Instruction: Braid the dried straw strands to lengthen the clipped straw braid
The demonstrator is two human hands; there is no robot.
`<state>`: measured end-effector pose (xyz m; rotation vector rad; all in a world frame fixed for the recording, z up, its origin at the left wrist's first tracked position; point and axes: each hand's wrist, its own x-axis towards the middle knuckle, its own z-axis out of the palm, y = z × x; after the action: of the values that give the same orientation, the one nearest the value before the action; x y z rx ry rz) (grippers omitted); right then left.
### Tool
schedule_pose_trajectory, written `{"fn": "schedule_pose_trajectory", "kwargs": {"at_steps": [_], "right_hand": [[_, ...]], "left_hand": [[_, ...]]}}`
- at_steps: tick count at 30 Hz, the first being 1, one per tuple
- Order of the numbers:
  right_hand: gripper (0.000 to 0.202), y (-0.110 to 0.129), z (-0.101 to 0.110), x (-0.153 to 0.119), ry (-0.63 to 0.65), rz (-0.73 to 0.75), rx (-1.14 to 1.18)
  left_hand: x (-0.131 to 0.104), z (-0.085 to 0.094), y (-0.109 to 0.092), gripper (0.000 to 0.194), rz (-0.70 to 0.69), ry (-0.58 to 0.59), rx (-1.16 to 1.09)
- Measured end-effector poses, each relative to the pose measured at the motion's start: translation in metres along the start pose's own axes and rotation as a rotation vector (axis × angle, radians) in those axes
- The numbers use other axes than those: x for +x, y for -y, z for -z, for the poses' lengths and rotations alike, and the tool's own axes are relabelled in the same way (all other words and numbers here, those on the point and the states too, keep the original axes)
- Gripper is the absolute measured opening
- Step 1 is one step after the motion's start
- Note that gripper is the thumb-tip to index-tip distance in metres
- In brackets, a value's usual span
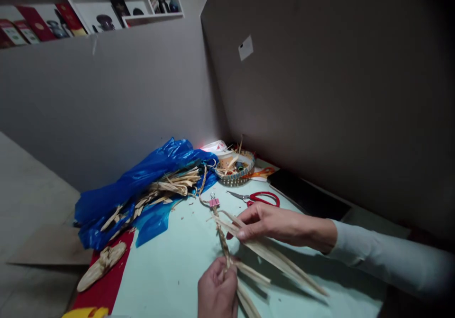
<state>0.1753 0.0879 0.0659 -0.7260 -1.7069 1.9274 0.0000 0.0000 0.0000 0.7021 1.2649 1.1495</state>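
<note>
On the far left we see a woven piece (101, 266) lying on a red cloth (103, 289), beside a blue plastic bag (142, 185) spilling dry leaf strips (170, 185). Near the middle, our left hand (217, 292) is clenched around the lower end of a braid (223, 242), which runs up to a pink clip (213, 201) on the pale green table (170, 270). Our right hand (270, 223) pinches loose strips (280, 256) branching off the braid. Just beyond it lie red scissors (258, 197) and a round basket (236, 168).
</note>
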Motion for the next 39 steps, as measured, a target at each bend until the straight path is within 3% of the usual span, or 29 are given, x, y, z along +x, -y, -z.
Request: {"fn": "schedule_pose_trajectory", "kwargs": {"at_steps": [5, 8, 15, 25, 28, 33, 39], "right_hand": [[0.043, -0.023, -0.010, 0.006, -0.065, -0.008, 0.044], [0.046, -0.032, -0.014, 0.011, -0.106, 0.015, 0.019], [0.030, -0.040, -0.017, 0.008, -0.087, 0.038, -0.040], [0.006, -0.046, -0.029, 0.001, -0.298, 0.122, -0.394], [0.005, -0.044, -0.031, 0.001, -0.281, 0.095, -0.291], [0.014, -0.046, -0.023, 0.001, -0.144, 0.037, -0.025], [0.021, -0.044, -0.017, 0.001, -0.103, 0.002, 0.014]], "left_hand": [[-0.005, -0.008, -0.008, 0.037, -0.015, -0.069, -0.033], [-0.008, -0.008, -0.011, 0.033, -0.041, -0.052, -0.058], [-0.012, -0.007, -0.021, 0.040, 0.049, 0.071, 0.068], [-0.014, -0.008, -0.020, 0.049, 0.042, 0.047, 0.075], [-0.014, -0.009, -0.020, 0.050, 0.039, 0.020, 0.099], [-0.017, -0.011, -0.024, 0.047, 0.068, 0.017, 0.077], [-0.017, -0.011, -0.023, 0.044, 0.065, -0.002, 0.057]]}}
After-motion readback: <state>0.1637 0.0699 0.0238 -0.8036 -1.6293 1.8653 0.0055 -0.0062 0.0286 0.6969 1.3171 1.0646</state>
